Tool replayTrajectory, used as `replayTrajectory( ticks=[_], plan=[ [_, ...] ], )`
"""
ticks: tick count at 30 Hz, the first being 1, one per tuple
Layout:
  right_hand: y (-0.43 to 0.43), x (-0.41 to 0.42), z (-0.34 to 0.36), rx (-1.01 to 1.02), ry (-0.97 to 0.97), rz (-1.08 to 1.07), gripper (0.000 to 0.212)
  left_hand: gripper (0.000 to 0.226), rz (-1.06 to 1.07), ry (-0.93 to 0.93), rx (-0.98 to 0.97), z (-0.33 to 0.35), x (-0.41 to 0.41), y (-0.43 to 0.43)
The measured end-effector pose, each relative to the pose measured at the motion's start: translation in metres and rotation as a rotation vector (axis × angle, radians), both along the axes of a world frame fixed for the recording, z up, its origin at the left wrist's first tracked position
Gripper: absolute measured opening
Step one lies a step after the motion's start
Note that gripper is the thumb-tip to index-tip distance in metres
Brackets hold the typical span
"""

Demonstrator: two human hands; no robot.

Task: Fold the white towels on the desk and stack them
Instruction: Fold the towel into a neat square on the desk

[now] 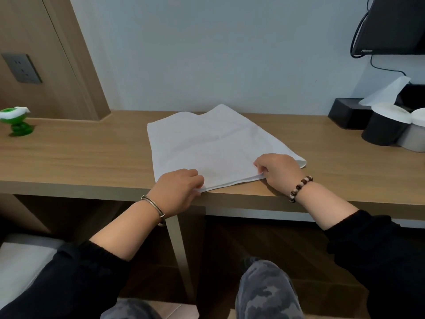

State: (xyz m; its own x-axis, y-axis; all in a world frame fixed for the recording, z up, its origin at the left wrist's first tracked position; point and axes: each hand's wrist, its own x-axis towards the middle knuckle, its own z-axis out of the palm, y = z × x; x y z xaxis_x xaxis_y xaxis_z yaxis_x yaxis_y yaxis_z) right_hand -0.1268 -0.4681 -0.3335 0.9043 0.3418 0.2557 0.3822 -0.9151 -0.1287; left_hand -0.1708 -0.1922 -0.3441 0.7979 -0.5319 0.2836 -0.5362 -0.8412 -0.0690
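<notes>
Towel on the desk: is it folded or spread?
Folded: the towel shows two layers at its near edge, pinched by left hand and right hand.

Lit softly and evenly in cool, muted tones; shadowed deeply beneath the desk (80, 157); bent by the wide lens toward the edges; blurred slightly throughout, with creases in the white towel (207, 143) barely legible
</notes>
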Motion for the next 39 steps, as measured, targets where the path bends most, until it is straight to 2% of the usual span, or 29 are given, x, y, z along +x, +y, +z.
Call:
replayTrajectory(
  ticks=[3,5,8,9,11,13,14,16,18,20,21,23,25,27,30,32,34,35,37,39],
  plan=[
    [-0.005,-0.008,-0.002,-0.012,0.029,-0.006,0.026,0.015,0.016,0.006,0.009,0.001,-0.001,-0.002],
    [-0.001,-0.011,0.000,-0.033,0.030,-0.039,0.022,0.016,0.014,0.000,0.017,0.003,-0.004,-0.002],
    [0.017,-0.012,0.008,-0.183,0.008,-0.134,0.021,0.015,0.007,0.024,0.036,0.007,-0.007,-0.005],
    [0.024,-0.011,0.010,-0.156,0.002,-0.160,0.022,0.015,0.010,0.021,0.037,0.008,-0.007,-0.007],
    [0.038,-0.008,0.011,0.034,0.016,-0.181,0.024,0.016,0.015,0.008,0.030,0.009,-0.010,-0.013],
    [0.049,-0.002,0.013,0.204,0.128,-0.234,0.035,0.017,0.002,0.016,0.030,0.008,-0.013,-0.024],
    [0.053,0.001,0.013,0.209,0.245,-0.286,0.046,0.018,-0.024,0.037,0.020,0.007,-0.014,-0.031],
    [0.058,0.003,0.010,0.051,0.449,-0.367,0.069,0.019,-0.084,0.122,-0.051,0.006,-0.015,-0.043],
    [0.057,0.003,0.004,-0.095,0.489,-0.368,0.078,0.024,-0.048,0.174,-0.209,0.013,-0.007,-0.044],
    [0.052,0.002,-0.001,-0.118,0.472,-0.330,0.079,0.028,0.122,0.113,-0.358,0.019,0.012,-0.036],
    [0.050,0.002,-0.002,-0.127,0.470,-0.315,0.079,0.028,0.227,0.077,-0.338,0.022,0.022,-0.030],
    [0.046,0.001,-0.002,-0.143,0.494,-0.303,0.078,0.025,0.394,0.047,-0.154,0.024,0.034,-0.023],
    [0.044,0.006,0.001,-0.159,0.499,-0.338,0.077,0.023,0.449,0.054,-0.045,0.022,0.037,-0.025],
    [0.038,0.020,0.008,-0.210,0.426,-0.413,0.075,0.026,0.399,0.099,-0.090,0.022,0.035,-0.035],
    [0.027,0.040,0.025,-0.366,0.255,-0.560,0.066,0.026,0.202,0.298,-0.411,0.023,0.028,-0.047],
    [0.023,0.049,0.034,-0.424,0.125,-0.594,0.067,0.022,0.136,0.257,-0.512,0.021,0.026,-0.046],
    [0.030,0.054,0.034,-0.337,0.109,-0.518,0.065,0.030,0.229,0.103,-0.401,0.014,0.035,-0.036],
    [0.037,0.054,0.032,-0.235,0.167,-0.458,0.063,0.036,0.325,0.084,-0.304,0.011,0.038,-0.029],
    [0.053,0.048,0.020,-0.071,0.352,-0.329,0.062,0.041,0.493,0.166,-0.133,0.005,0.040,-0.020],
    [0.060,0.039,0.002,-0.091,0.479,-0.250,0.066,0.041,0.539,0.212,-0.068,-0.002,0.038,-0.020]
  ],
)
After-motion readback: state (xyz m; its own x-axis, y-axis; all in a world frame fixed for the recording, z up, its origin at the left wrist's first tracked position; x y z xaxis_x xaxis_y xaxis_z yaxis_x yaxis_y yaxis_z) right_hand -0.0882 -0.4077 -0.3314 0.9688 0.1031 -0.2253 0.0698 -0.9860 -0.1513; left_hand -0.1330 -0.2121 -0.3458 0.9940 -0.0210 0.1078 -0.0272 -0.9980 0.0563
